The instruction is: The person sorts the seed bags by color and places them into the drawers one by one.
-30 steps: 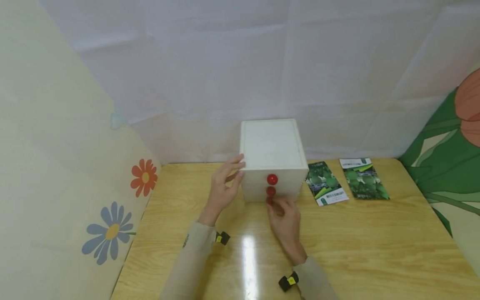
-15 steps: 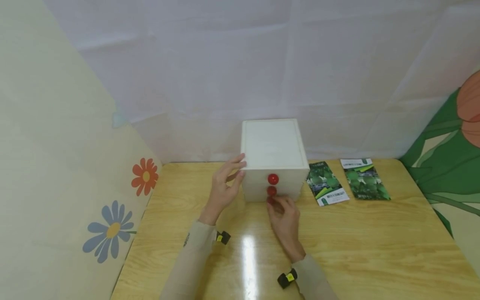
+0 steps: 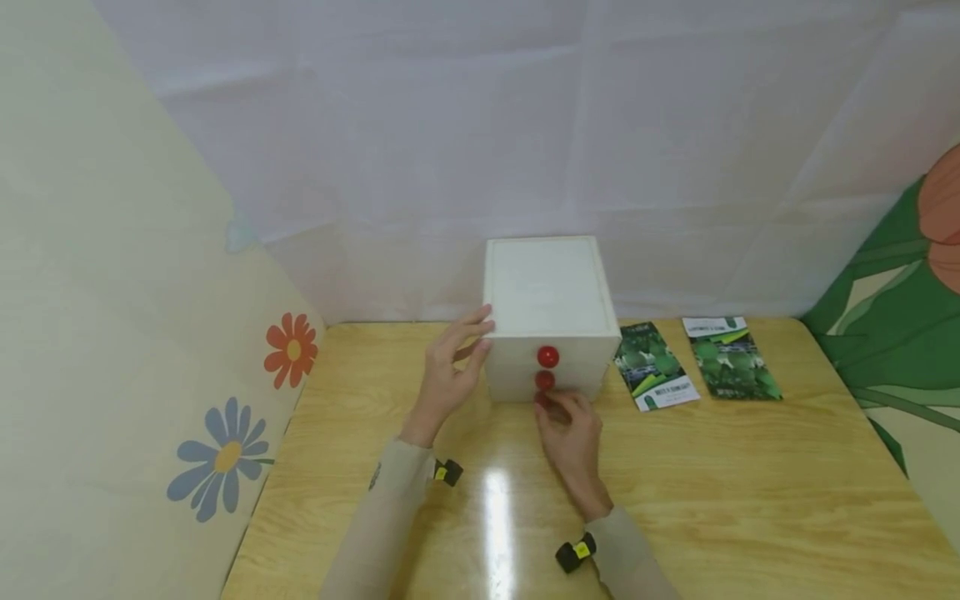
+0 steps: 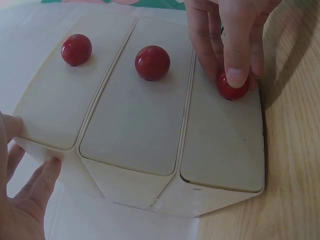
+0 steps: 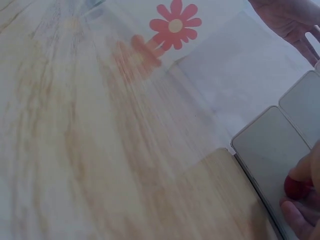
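A small white drawer cabinet [image 3: 551, 287] stands at the back of the table, its three drawer fronts facing me, each with a round red knob. The top knob [image 3: 548, 357] and the middle knob [image 3: 544, 380] show fully. On the bottom knob [image 4: 232, 86], my right hand [image 3: 572, 442] has its thumb and fingers pinched, partly covering it. My left hand [image 3: 450, 375] touches the cabinet's left side near the top front edge, fingers extended. In the left wrist view, the drawer fronts [image 4: 134, 110] look about level with one another.
Two green printed leaflets [image 3: 654, 367] lie on the wooden table [image 3: 735, 483], right of the cabinet. A pale cloth [image 3: 420, 150] hangs behind. Flower-patterned panels [image 3: 225, 458] border the left and right sides. A black strap [image 3: 576, 552] with a yellow mark is at the right cuff.
Both hands keep their places on the cabinet and the bottom knob. The head view has shifted very slightly; no drawer has visibly moved.
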Tool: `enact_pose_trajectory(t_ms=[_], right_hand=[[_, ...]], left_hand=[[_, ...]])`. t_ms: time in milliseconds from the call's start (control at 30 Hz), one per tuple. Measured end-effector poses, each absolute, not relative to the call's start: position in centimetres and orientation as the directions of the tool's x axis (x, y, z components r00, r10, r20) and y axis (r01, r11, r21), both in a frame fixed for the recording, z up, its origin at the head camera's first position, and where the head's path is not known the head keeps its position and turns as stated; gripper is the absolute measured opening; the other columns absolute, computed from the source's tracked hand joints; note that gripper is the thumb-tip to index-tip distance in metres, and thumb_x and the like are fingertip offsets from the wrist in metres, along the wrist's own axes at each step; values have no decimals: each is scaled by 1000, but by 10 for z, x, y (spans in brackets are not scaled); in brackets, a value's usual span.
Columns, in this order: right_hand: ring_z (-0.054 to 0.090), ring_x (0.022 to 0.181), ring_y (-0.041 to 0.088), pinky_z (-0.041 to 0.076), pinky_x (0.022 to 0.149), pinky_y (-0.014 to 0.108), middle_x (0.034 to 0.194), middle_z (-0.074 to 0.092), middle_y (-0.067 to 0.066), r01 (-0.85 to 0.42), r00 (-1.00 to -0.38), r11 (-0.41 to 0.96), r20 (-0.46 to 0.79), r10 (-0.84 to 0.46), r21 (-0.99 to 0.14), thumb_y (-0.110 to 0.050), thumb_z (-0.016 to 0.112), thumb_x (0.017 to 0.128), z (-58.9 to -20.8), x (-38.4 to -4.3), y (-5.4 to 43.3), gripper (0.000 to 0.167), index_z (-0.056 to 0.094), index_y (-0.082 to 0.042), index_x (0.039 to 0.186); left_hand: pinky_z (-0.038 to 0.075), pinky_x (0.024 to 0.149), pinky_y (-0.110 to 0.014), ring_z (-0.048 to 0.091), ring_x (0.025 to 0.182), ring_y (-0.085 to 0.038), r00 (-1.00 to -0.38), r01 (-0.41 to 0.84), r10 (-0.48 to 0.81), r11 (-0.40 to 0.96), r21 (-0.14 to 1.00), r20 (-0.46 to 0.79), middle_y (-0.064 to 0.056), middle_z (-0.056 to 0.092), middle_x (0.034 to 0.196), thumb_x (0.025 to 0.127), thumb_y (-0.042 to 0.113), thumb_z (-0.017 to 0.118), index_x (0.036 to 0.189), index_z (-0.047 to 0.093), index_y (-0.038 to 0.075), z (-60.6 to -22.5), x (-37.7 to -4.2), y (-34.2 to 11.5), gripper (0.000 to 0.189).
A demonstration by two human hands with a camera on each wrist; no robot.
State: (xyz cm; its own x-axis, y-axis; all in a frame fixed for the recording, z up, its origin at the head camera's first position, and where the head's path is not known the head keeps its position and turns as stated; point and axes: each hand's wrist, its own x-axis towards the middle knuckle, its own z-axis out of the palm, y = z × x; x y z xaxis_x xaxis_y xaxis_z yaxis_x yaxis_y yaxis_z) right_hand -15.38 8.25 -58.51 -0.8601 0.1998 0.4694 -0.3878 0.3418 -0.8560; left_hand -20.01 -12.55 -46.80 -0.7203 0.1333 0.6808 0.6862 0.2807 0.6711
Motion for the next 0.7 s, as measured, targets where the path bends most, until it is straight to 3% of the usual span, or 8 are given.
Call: enact_pose_trajectory(t_ms=[233,500,700], right_hand=[[77,81,32,62,74,15,102,72,17,-368,-872,339,448,197,-866,11,86,79,-582,-153,83,24,79,5,102],[77,79,34,61,74,12,102,73,18,-372,-868,339,454,204,-864,13,86,77,-582,-152,83,27,80,4,102],[77,79,35,64,74,19,101,73,19,-400,-858,316,473,203,-860,14,86,77,-583,-152,83,27,79,5,102]], left_hand=[[65,89,-38,66,134,-34,-734,672,136,283,684,665,-15,64,149,102,0,68,125,72,0,-470,-200,-126,23],[66,86,-44,66,133,-37,-719,687,132,277,672,682,-17,65,148,100,-5,68,125,73,0,-470,-200,-125,25],[66,85,-49,67,129,-42,-726,676,118,298,674,677,-24,65,144,97,-12,68,121,72,-6,-468,-200,-123,25]])
